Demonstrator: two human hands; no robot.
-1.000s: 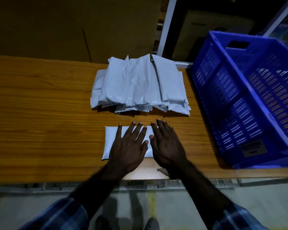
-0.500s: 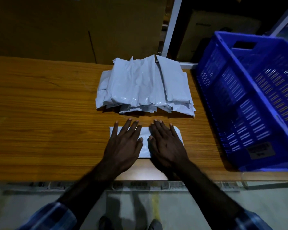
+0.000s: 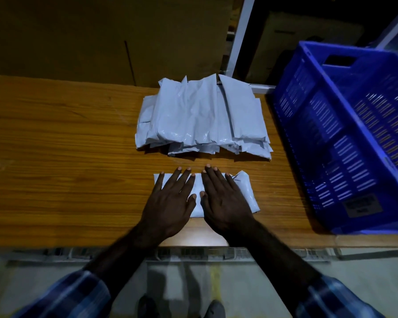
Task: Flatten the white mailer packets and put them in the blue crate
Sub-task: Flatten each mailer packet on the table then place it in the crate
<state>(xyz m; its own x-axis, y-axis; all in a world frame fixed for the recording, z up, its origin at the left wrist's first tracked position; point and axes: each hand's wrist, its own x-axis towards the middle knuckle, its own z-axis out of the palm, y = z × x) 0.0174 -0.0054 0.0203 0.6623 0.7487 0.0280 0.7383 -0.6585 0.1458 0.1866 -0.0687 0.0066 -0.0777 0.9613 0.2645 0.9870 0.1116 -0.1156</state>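
Observation:
One white mailer packet (image 3: 247, 193) lies flat on the wooden table (image 3: 67, 157) near its front edge. My left hand (image 3: 170, 200) and my right hand (image 3: 223, 200) rest palm-down on it side by side, fingers spread, covering most of it; its right end sticks out. Behind it sits a stack of several white mailer packets (image 3: 200, 118). The blue crate (image 3: 345, 138) stands on the table's right end, and I see nothing inside it.
Brown cardboard panels (image 3: 101, 37) rise behind the table. A white metal post (image 3: 238, 40) stands behind the stack. The table's front edge and the floor with my shoes lie below.
Both hands have slid from the packet's right part towards its left and middle, pressing it down. More of its right end shows now. The view has shifted slightly.

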